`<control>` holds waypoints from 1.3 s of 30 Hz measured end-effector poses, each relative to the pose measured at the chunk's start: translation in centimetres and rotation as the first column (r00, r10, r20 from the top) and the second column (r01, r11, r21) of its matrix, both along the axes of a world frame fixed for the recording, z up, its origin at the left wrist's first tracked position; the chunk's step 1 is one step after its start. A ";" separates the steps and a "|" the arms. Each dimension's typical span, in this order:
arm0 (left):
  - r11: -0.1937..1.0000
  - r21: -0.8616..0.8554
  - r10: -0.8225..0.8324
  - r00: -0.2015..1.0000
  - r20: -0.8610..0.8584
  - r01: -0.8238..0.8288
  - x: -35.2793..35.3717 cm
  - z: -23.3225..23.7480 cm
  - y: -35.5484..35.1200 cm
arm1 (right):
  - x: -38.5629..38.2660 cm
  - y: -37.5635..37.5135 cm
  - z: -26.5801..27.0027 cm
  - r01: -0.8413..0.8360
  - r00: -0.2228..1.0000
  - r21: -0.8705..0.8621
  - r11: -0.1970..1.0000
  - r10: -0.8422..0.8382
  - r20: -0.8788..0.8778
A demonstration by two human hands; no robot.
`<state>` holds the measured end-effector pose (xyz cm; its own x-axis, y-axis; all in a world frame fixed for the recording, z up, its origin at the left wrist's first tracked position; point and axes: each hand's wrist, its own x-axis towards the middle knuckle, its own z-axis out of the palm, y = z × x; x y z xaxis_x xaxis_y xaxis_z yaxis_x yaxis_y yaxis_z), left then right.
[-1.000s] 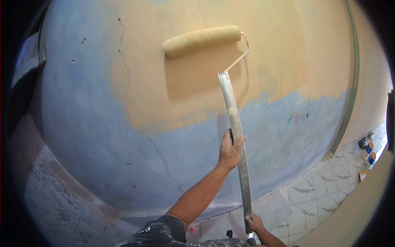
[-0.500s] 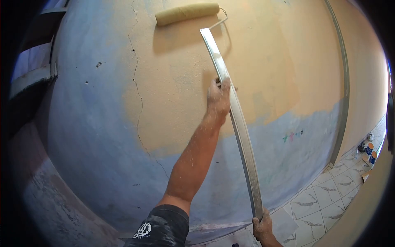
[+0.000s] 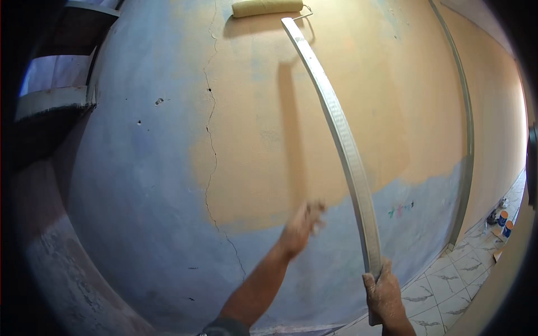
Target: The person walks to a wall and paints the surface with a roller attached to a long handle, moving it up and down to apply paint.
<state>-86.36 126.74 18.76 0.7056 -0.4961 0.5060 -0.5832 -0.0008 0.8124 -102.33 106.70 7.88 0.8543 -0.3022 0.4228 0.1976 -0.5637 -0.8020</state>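
My right hand [image 3: 384, 291] is wrapped round the lower end of a long, flat-sided metal pole [image 3: 343, 126]. At the top, a wire frame joins the pole to a paint roller [image 3: 266, 8], which lies against the wall near the upper edge of view. My left hand [image 3: 302, 228] is off the pole, to its left and in front of the wall, with its fingers loosely bent, apart and slightly blurred. Peach paint [image 3: 336, 162] covers the upper and middle part of the bluish wall [image 3: 145, 185].
A long crack [image 3: 210, 140] runs down the wall, with small holes to its left. Dark shelves [image 3: 73, 28] stand at the left edge. A grey vertical strip [image 3: 466, 101] marks the right corner. Paint cans [image 3: 503, 217] sit on the tiled floor [image 3: 443, 280] at the right.
My left hand has let go of the pole and dropped lower. The roller has moved up the wall, and my right hand has risen a little and shifted right.
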 end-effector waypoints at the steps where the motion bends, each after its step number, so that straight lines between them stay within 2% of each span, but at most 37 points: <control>1: 0.999 0.009 -0.051 0.996 -0.079 0.051 0.1 -4.1 1.6 | 0.2 -0.3 1.3 0.027 1.000 -0.024 0.999 -0.027 -0.002; 2: 0.996 0.048 -0.065 0.977 -0.201 0.076 -0.4 -7.8 3.1 | 0.5 -0.5 2.7 0.034 0.999 -0.063 0.997 -0.033 0.015; 3: 0.989 0.135 -0.008 0.952 -0.306 0.052 -1.2 -11.5 4.6 | 0.8 -0.8 4.1 0.044 0.999 -0.068 0.997 -0.042 0.021; 5: 0.998 0.050 0.067 0.837 -0.543 -0.048 -1.8 -21.9 7.6 | 1.9 -1.1 6.8 0.070 0.992 -0.129 0.989 -0.056 0.111; 6: 0.991 0.063 0.132 0.734 -0.666 -0.122 -2.4 -27.5 9.2 | 2.7 -1.4 8.0 0.083 0.985 -0.140 0.987 -0.060 0.160; 7: 0.956 0.280 0.266 0.661 -0.701 -0.088 -0.7 -35.9 12.1 | 3.6 -1.7 9.3 0.097 0.975 -0.148 0.984 -0.065 0.211; 8: 0.956 0.269 0.290 0.547 -0.785 -0.122 -2.6 -40.0 13.2 | 4.2 -1.9 11.0 0.108 0.970 -0.148 0.983 -0.071 0.231; 10: 0.964 0.187 0.253 0.436 -0.864 -0.188 -4.5 -42.6 13.9 | 5.1 -2.2 14.8 0.102 0.961 -0.161 0.982 -0.055 0.272; 12: 0.964 0.127 0.214 0.397 -0.893 -0.234 -5.3 -43.5 14.1 | 6.1 -2.3 18.4 0.122 0.947 -0.197 0.973 -0.055 0.316; 19: 0.958 0.029 0.145 0.397 -0.906 -0.284 -6.1 -42.7 14.4 | 9.3 -2.2 30.3 0.160 0.889 -0.309 0.938 -0.001 0.458; 23: 0.956 0.016 0.135 0.393 -0.910 -0.293 -6.3 -42.4 14.2 | 10.3 -0.9 37.4 0.241 0.888 -0.363 0.900 -0.053 0.458; 26: 0.952 0.008 0.135 0.396 -0.908 -0.305 -6.3 -42.0 14.2 | 9.6 0.9 39.4 0.183 0.881 -0.265 0.947 -0.038 0.472; 30: 0.950 -0.005 0.126 0.396 -0.910 -0.313 -6.4 -42.0 14.1 | 10.7 1.1 37.3 0.182 0.860 -0.324 0.928 0.010 0.511; 32: 0.948 -0.010 0.121 0.393 -0.911 -0.317 -6.4 -42.0 14.2 | 10.0 0.7 34.1 0.201 0.890 -0.377 0.904 -0.008 0.456; 35: 0.946 -0.017 0.117 0.391 -0.913 -0.324 -6.4 -41.9 14.3 | 9.0 0.1 28.3 0.140 0.879 -0.342 0.929 0.042 0.475; 39: 0.943 -0.019 0.119 0.390 -0.913 -0.332 -6.5 -41.7 14.5 | 7.6 -1.2 20.8 0.084 0.912 -0.306 0.948 0.050 0.408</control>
